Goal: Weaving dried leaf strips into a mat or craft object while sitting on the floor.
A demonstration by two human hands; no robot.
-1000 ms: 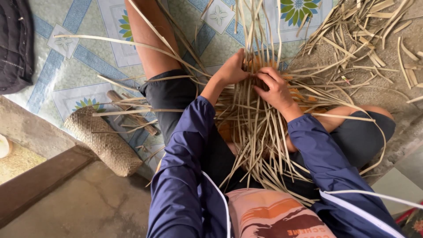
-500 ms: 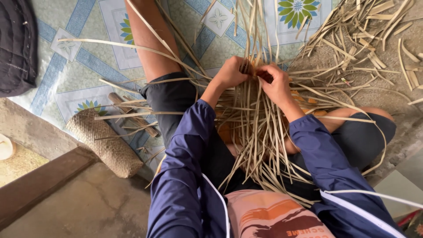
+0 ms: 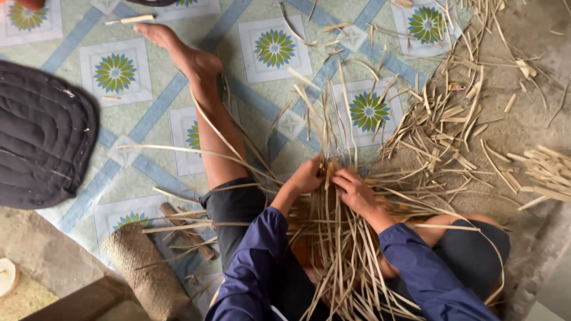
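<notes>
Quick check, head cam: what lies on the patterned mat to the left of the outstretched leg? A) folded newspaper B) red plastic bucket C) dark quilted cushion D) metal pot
C: a dark quilted cushion lies flat on the floral mat, left of the bare leg; both hands, left hand and right hand, are on the bamboo strips further right.

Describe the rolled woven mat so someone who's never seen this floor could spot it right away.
Start at the patterned floor mat with blue flower tiles and follow its lower left edge. There, left of the person's thigh, lies the woven roll, a tan tight-weave cylinder, unlike the loose pale strips nearby.
</notes>
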